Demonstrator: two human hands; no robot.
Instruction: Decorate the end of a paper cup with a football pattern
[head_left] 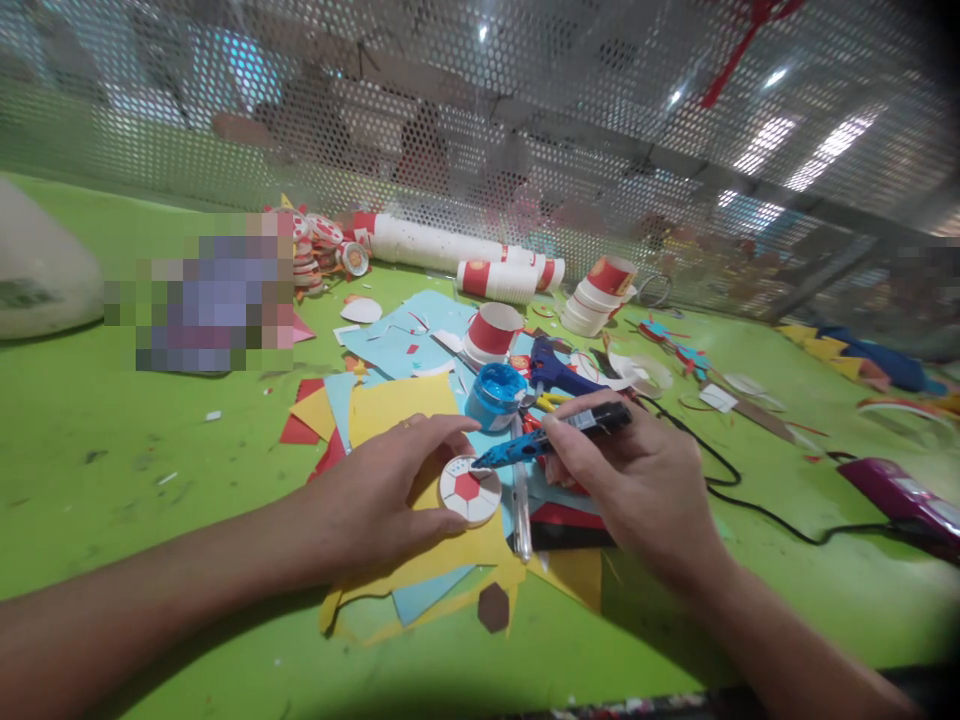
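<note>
A round white disc [469, 504] bears a red hexagon and dark lines, like a soccer ball, with small blue dots near its top. It lies over yellow paper [409, 400]. My left hand [390, 490] steadies it, thumb and fingers curved around its left side. Between the fingers of my right hand [637, 480] is a black marker [592, 428], its front part smeared with blue; the tip touches the disc's upper part. Just behind stands an open jar of blue paint [495, 395]. A clear pen [520, 500] lies right of the disc.
A red and white paper cup [493, 332] stands behind the jar, beside a blue glue gun [562, 368]. Stacked cups [442, 245] lie farther back near a perforated metal screen [450, 110]. Paper scraps cover the green table [187, 480]. A purple corded device [896, 495] lies right.
</note>
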